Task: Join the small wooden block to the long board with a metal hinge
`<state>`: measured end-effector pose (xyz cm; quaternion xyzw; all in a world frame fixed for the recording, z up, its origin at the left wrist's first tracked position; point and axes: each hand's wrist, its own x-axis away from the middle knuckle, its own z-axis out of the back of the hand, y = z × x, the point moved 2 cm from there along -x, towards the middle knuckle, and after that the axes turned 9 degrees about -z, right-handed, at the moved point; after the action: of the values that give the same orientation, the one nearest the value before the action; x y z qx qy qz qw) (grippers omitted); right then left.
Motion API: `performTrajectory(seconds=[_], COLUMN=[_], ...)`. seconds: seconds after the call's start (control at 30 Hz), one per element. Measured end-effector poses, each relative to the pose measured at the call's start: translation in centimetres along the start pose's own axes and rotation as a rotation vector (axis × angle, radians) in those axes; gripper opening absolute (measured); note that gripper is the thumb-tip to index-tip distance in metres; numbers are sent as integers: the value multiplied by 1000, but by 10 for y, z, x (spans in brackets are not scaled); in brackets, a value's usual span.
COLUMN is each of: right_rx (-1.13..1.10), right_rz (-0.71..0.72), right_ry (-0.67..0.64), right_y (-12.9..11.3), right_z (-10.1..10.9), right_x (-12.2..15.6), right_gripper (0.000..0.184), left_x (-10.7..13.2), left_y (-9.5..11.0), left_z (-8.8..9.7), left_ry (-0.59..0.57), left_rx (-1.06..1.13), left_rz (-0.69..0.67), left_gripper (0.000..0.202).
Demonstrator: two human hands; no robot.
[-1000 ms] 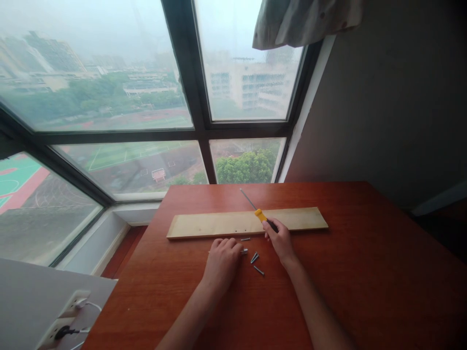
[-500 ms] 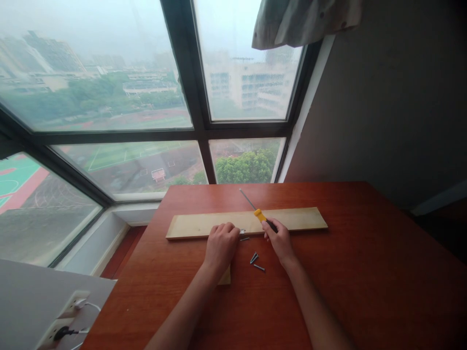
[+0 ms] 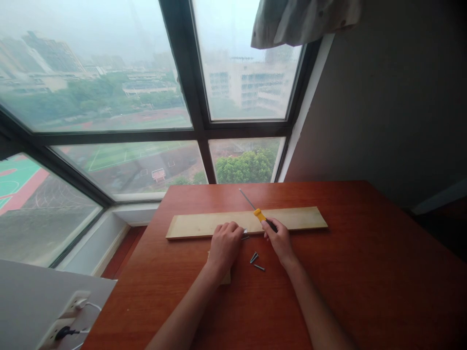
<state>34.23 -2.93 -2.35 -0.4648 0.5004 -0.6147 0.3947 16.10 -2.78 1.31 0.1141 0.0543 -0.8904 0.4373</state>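
My right hand (image 3: 279, 239) is wrapped round the handle of a screwdriver (image 3: 260, 215). The handle is yellow and black, and the shaft points up and left over a long pale wooden board (image 3: 199, 223). At the board's near edge, my left hand (image 3: 226, 241) has its fingers closed on a small shiny metal piece (image 3: 245, 231), whose shape is mostly hidden. One screw (image 3: 245, 237) lies by those fingertips. Closer to me, between the hands, are more loose screws (image 3: 254, 257). A shorter piece of wood (image 3: 226, 278) is largely covered by my left hand and wrist.
All of this lies on a reddish-brown table (image 3: 365, 272). Large windows with a dark frame (image 3: 200, 129) stand behind it. A grey wall (image 3: 379, 112) rises to the right. Wall sockets with plugs (image 3: 62, 333) are at the lower left.
My left hand has shifted slightly right along the board's near edge, and the small metal piece has moved with it. My right hand and the screwdriver stay practically where they were.
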Motion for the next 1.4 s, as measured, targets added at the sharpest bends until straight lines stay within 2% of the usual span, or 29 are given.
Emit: performTrajectory(seconds=[0.17, 0.37, 0.5, 0.77, 1.03, 1.1, 1.2, 1.33, 1.4], right_rx=[-7, -9, -2, 8, 10, 10, 11, 15, 18], right_rz=[1, 5, 2, -14, -11, -8, -4, -4, -7], right_ry=[2, -2, -2, -3, 8, 12, 14, 10, 8], right_y=[-3, -4, -2, 1, 0, -1, -2, -4, -5], right_z=[0, -1, 0, 0, 0, 0, 0, 1, 1], right_x=[1, 1, 1, -1, 1, 1, 1, 2, 2], right_gripper=[43, 41, 41, 44, 46, 47, 47, 46, 45], left_x=[0, 3, 2, -2, -1, 1, 1, -8, -13], left_y=[-1, 5, 15, 26, 35, 36, 29, 3, -12], left_z=[-2, 8, 13, 15, 15, 17, 25, 36, 36], left_ry=[21, 32, -84, -310, -407, -359, -174, 128, 235], left_rx=[24, 82, 62, 57, 60, 75, 184, 445, 545], left_rz=[20, 9, -43, -21, -38, -62, -107, -32, 10], left_gripper=[9, 9, 16, 15, 20, 19, 13, 12, 16])
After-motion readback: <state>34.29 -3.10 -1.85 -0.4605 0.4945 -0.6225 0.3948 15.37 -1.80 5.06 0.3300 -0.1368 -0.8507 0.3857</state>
